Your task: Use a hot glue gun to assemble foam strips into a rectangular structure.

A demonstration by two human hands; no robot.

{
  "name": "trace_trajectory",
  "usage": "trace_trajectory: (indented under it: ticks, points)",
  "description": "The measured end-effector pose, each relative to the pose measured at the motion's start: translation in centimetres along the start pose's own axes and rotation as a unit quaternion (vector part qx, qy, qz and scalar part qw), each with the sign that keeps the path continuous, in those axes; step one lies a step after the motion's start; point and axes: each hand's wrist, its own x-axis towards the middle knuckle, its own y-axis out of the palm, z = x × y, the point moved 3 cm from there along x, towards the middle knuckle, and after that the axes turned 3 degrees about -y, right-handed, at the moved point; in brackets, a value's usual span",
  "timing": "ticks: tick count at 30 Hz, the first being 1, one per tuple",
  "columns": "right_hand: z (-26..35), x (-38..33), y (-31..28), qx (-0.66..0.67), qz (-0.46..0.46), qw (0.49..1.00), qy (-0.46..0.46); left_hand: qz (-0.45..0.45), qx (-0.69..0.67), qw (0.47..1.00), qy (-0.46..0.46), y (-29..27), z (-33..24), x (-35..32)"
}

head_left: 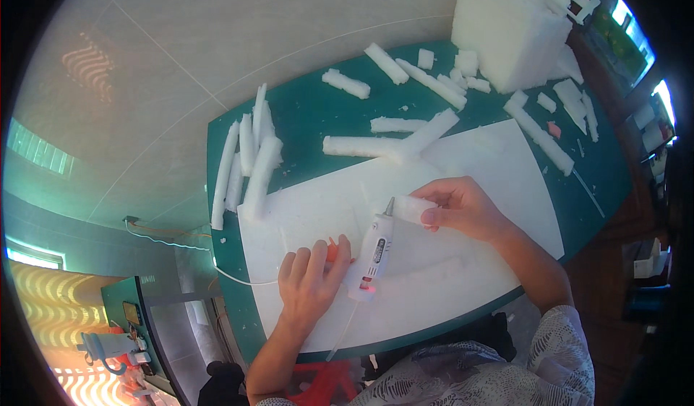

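Patterned sleeve [562,352] is nearest to my camera, right of the glue gun [377,251]. I see left hand [312,274] gripping this gun; beside its nozzle [390,206], right hand [463,207] pinches one foam piece [413,209]. Beyond the gun, foam strips [346,84] lie on the bench [303,121].

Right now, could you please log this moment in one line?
left hand: gripping hot glue gun | right hand: pinching white foam piece beside nozzle | glue stick: protruding from rear

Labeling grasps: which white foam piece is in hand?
The short foam piece pinched in the right hand, by the glue gun nozzle; neither hand touches the others.
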Motion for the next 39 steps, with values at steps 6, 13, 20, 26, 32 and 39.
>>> trace_trajectory:
  ticks: [6,13,20,26,32,39]
  points:
    - [-0.2,-0.1,-0.4,-0.03,-0.02,0.999,-0.013,-0.022,-0.063,0.997,-0.037,-0.3,0.2,-0.1]
    - [-0.1,-0.1,-0.4,-0.048,-0.029,0.998,-0.038,0.004,-0.193,0.977,-0.096,0.5,0.6,-0.3]
    - [-0.1,0.0,-0.4,-0.044,-0.026,0.998,-0.041,0.041,-0.248,0.962,-0.105,1.1,0.3,-0.4]
    - [-0.2,0.0,-0.4,-0.042,-0.031,0.998,-0.044,0.056,-0.247,0.963,-0.09,1.1,0.1,-0.4]
    - [-0.6,0.0,-0.6,-0.066,-0.052,0.995,-0.045,0.037,-0.237,0.968,-0.075,1.0,-0.2,-0.3]
    - [-0.4,-0.1,-0.5,-0.097,-0.064,0.992,-0.046,0.052,-0.235,0.968,-0.066,1.2,-0.4,-0.4]
